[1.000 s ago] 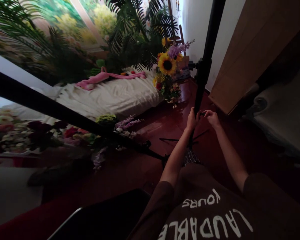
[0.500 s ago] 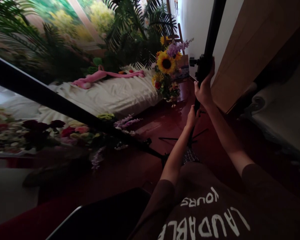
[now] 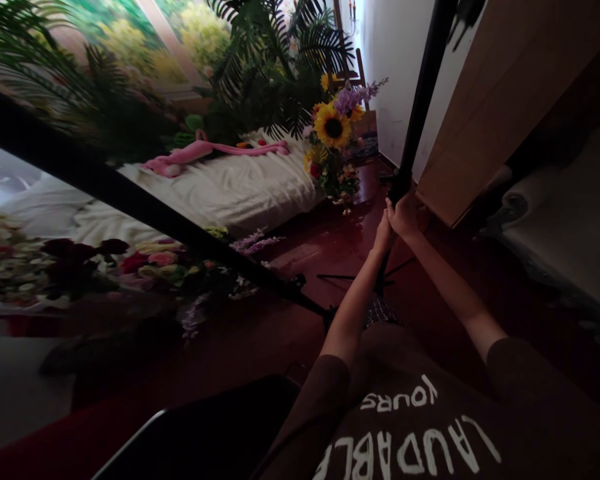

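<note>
A black stand pole (image 3: 421, 107) rises on the right, its thin legs spread over the dark red floor. My left hand (image 3: 384, 230) is wrapped around the lower part of this pole. Just above and touching it, my right hand (image 3: 404, 212) grips the same pole, close below a dark collar with a knob (image 3: 399, 181). Parts of the fingers of both hands are hidden behind the pole and in shadow. A second black pole (image 3: 145, 207) slants across the left side, touched by neither hand.
Sunflowers (image 3: 333, 127) stand beyond the hands, beside a white-draped bed (image 3: 220, 190) with a pink plush toy (image 3: 180, 157). More flowers (image 3: 70, 267) are at the left. A tall brown panel (image 3: 480, 113) leans at the right, near a rolled pale material (image 3: 530, 200).
My right hand has come down to my left hand, and the collar on the pole is lower. A dark object now shows at the top right. The slanting pole has shifted slightly.
</note>
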`<state>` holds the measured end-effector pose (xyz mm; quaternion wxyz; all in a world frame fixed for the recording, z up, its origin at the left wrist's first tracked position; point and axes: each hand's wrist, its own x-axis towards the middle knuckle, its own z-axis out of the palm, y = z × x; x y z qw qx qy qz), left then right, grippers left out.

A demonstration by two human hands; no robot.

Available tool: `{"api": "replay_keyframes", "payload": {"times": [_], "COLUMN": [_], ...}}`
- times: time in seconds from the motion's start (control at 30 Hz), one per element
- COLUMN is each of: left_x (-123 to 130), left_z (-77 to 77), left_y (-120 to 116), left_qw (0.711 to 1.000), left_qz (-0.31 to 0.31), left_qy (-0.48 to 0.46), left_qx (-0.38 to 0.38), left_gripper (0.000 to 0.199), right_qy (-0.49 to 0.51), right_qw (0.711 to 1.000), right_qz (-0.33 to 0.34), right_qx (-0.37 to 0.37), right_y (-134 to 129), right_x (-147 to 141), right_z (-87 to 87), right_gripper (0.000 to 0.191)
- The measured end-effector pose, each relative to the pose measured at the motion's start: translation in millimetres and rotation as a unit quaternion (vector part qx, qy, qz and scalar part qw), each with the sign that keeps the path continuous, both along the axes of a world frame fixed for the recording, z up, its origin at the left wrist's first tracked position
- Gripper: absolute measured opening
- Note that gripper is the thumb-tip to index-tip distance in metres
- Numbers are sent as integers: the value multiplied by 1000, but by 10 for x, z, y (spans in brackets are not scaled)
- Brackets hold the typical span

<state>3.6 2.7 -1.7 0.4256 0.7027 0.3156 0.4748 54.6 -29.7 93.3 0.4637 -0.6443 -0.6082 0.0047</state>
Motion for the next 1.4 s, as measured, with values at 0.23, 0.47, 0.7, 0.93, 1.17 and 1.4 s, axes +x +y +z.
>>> {"api": "replay_keyframes", "payload": {"times": [0.23,0.47,0.7,0.93,1.17,1.4], "left_x": [-6,-71,-66,-135,-209,-803], "left_z": [-74,67,139,243,440,756], "left_y": [76,-60,-85,-131,-266,-598], "left_qw": [1000,997,997,990,983,982], "left_qz": [-4,10,15,20,53,186], "left_qy": [15,71,77,138,169,-28], "left_qx": [0,-10,-14,-29,-36,-5], "left_gripper": [57,41,42,43,45,30], "right_qy": [14,93,251,513,632,584], "right_qw": [1000,986,960,834,734,801], "right_qz": [-24,117,62,-6,-22,-129], "right_qx": [-2,-79,-104,-200,-247,-16], "right_y": [0,-273,-397,-213,-194,-440], "right_x": [115,684,702,601,557,78], "right_z": [-273,-422,-576,-392,-279,-508], "right_gripper": [57,61,45,21,15,19]}}
